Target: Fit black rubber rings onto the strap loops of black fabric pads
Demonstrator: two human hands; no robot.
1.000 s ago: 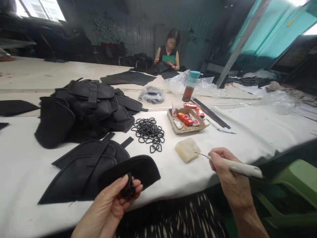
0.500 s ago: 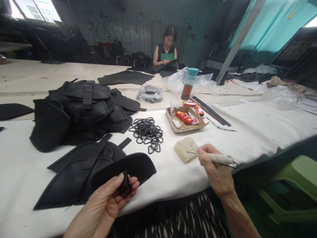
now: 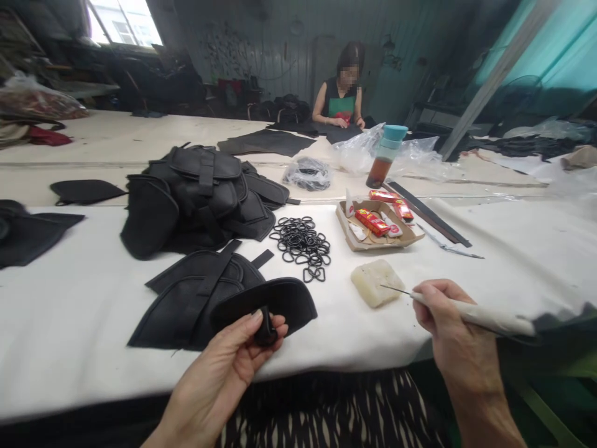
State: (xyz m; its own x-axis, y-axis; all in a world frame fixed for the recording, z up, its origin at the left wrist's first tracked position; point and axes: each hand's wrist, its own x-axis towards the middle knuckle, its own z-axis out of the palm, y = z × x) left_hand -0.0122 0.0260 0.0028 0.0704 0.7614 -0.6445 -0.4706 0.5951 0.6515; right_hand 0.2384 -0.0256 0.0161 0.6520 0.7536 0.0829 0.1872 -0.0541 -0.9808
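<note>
Between the thumb and fingers of my left hand [image 3: 233, 354] is a folded black strap [image 3: 265, 326], which seems to hold a D-ring. The strap end is in front of a black padded pouch piece [image 3: 186, 311] lying on the table. My right hand [image 3: 454, 323] grips an awl [image 3: 489, 314] with a pale wrapped handle and a thin metal needle. Its tip lies over a yellowish wax block [image 3: 373, 286]; I cannot tell whether it touches. Beyond my left hand lies a heap of black D-rings [image 3: 303, 242].
Stacked black pouch pieces [image 3: 196, 199] stand at left. A cardboard tray [image 3: 373, 242] holds red boxes and small white tubes. Behind it are a bottle [image 3: 382, 158], plastic bags [image 3: 359, 146] and long dark strips [image 3: 429, 214]. Across the table a person [image 3: 342, 93] handles black material.
My right hand has drawn back to the right from the wax block, so more of the needle shows. My left hand keeps its hold on the strap. The whole view has turned left.
</note>
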